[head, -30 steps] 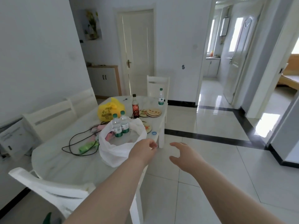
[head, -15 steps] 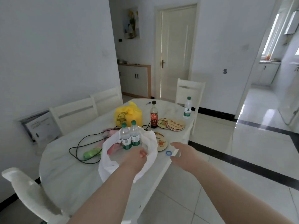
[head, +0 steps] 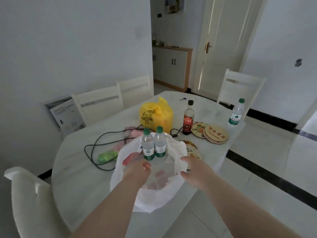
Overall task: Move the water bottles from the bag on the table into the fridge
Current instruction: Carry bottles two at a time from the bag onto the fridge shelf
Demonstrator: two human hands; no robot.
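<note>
Both hands have come forward from the table edge to the mouth of the white bag (head: 154, 200), and the view has closed in on the table (head: 77, 172). In this bag, at its far side, two water bottles (head: 147, 145) stand upright and touching, each with a green cap and a green-and-white label whose print is too small to read. Just short of them, over the bag's opening, the left hand (head: 137, 170) has its fingers loosely curled; whether they pinch the thin plastic cannot be told. At the bag's right rim is the right hand (head: 194, 170), thumb and fingers spread apart, holding nothing. A third water bottle (head: 235, 112) with the same cap and label stands alone near the table's far right edge, well apart from the bag. Behind the bag sits a knotted yellow bag (head: 155, 115) with a dark printed emblem, not legible, and beside it a dark sauce bottle (head: 188, 118) with a red label bearing characters too blurred to read. Round patterned mats (head: 216, 135) lie to its right, and a black cable (head: 93, 152) loops at the left.
</note>
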